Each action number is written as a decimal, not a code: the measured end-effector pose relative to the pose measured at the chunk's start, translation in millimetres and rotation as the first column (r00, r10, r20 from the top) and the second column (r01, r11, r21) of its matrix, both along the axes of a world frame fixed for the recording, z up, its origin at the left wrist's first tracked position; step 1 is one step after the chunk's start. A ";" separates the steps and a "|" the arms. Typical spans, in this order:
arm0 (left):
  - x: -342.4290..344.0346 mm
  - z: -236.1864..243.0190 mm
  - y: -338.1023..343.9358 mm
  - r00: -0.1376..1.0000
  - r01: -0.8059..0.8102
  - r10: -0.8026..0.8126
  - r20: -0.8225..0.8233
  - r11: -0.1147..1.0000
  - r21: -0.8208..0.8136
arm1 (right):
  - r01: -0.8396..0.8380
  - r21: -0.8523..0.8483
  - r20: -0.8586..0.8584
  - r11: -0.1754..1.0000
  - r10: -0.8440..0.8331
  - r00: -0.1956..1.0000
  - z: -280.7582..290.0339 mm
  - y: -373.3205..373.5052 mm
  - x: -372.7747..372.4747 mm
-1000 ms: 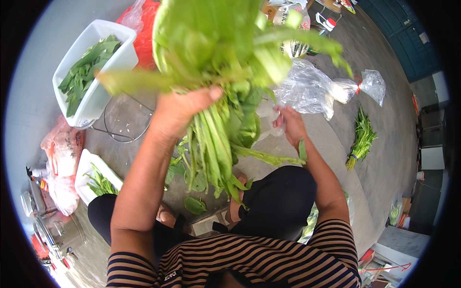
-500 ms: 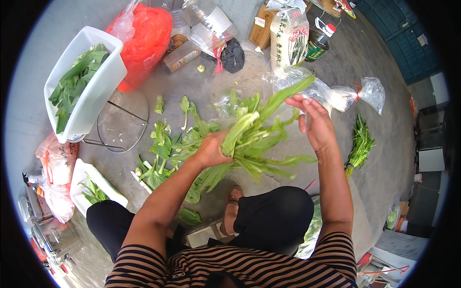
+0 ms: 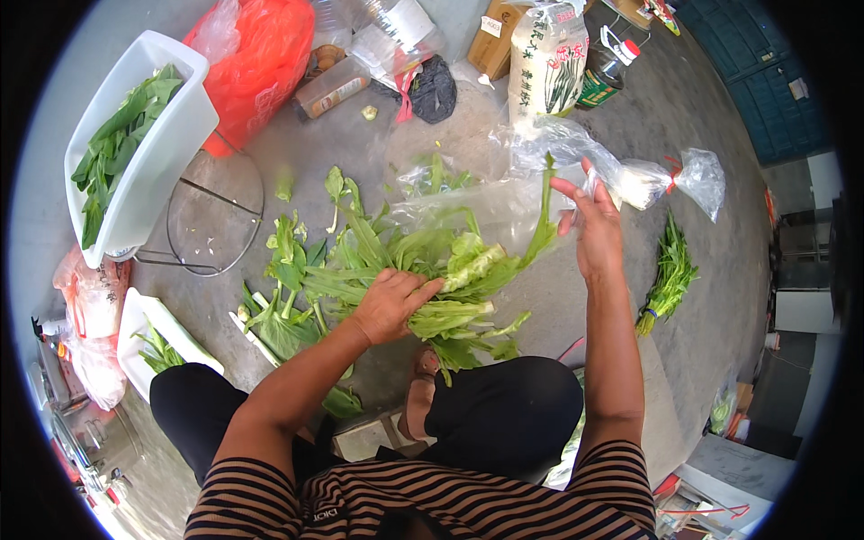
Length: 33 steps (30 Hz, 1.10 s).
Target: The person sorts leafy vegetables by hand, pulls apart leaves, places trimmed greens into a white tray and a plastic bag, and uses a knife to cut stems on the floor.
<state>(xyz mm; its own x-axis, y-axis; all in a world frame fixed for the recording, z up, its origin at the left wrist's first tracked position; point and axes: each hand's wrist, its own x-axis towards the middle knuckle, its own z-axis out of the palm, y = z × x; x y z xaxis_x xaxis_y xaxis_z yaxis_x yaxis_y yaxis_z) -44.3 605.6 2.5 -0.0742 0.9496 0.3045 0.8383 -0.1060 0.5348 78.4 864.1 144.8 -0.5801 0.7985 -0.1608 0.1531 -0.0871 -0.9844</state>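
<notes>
My left hand (image 3: 391, 304) is closed over a bunch of long-leaved greens (image 3: 468, 270), low above a loose pile on the floor. Pale stems and trimmed-looking ends show to the right of my fingers. Raised at the right, my right hand (image 3: 594, 220) pinches the edge of a clear plastic bag (image 3: 504, 209), with some fingers stretched out. That bag spreads behind the greens, and one long leaf stands up close to my fingertips. Loose broad leaves (image 3: 288, 315) lie to the left of my left hand.
At the left stand a white tub (image 3: 193, 112) of leaves, a wire stand (image 3: 261, 193) and a smaller white container (image 3: 184, 337). A red bag (image 3: 256, 72), a rice sack (image 3: 544, 67) and a red-capped bottle (image 3: 607, 72) are farther back. A tied green bunch (image 3: 668, 274) lies right.
My left hand has lowered the greens toward the pile, and the bunch has fanned out. My right hand has shifted slightly, and the clear bag now shows stretched out to its left.
</notes>
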 end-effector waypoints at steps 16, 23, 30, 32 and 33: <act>-85.7 -44.6 65.8 0.566 -0.262 0.629 0.533 0.750 -0.607 | -0.493 0.044 0.366 0.869 0.445 0.817 52.6 -46.1 57.6; -92.0 -62.7 46.1 -0.248 -0.151 0.589 0.769 0.761 -0.631 | -0.396 0.143 0.036 0.907 0.396 0.918 74.7 -54.1 74.4; -77.3 8.6 48.7 -0.635 -0.308 0.142 0.759 0.855 -0.417 | -0.651 -0.004 0.324 0.759 0.617 0.717 61.8 -61.8 79.0; -91.2 -1.5 39.5 -0.571 -0.241 0.074 0.818 0.937 -0.253 | -0.748 -0.153 0.421 0.646 0.727 0.542 76.7 -62.9 76.6; -100.5 -9.0 31.2 -0.538 -0.205 0.038 0.842 0.963 -0.174 | -0.839 -0.040 0.286 0.542 0.811 0.510 84.4 -63.9 71.8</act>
<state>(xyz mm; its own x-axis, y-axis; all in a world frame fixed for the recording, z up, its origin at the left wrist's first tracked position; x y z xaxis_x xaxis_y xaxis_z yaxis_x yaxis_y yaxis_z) -144.8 636.8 -6.6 -0.4038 0.8306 -0.3835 -0.8666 -0.2129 0.4514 150.1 800.2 229.2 -0.9361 -0.0020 -0.3516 0.3356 0.2935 -0.8951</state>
